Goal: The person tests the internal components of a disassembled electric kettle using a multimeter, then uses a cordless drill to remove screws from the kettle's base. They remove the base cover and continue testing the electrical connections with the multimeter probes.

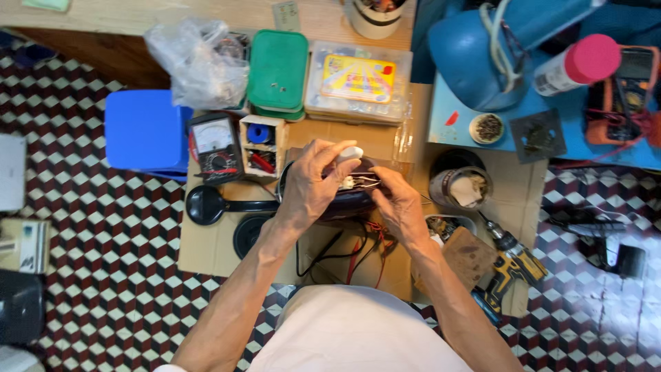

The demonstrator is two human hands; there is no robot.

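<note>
**A:** What are the hands doing?

**B:** Both meet at the centre of the frame over a dark, rounded appliance body (348,201) resting on a sheet of cardboard (213,251). The left hand (311,184) curls over the appliance's left side, fingers closed around a small white part (350,153) at its top. The right hand (398,205) comes in from the right, fingers narrowed in a pinch at thin white wires (361,182) on the appliance.

**A:** What lies around them?

**B:** Below the hands, red and black leads (358,251) trail across the cardboard. Left of centre sit an analogue multimeter (215,146) and a small wooden box (262,146) of bits. Above are a green lidded box (278,69) and a clear plastic case (358,81). At the upper left is a blue stool (141,129). At the lower right lies a yellow and black cordless drill (506,267). At the upper right, a spray can with a pink cap (577,64) rests on a blue surface.
</note>
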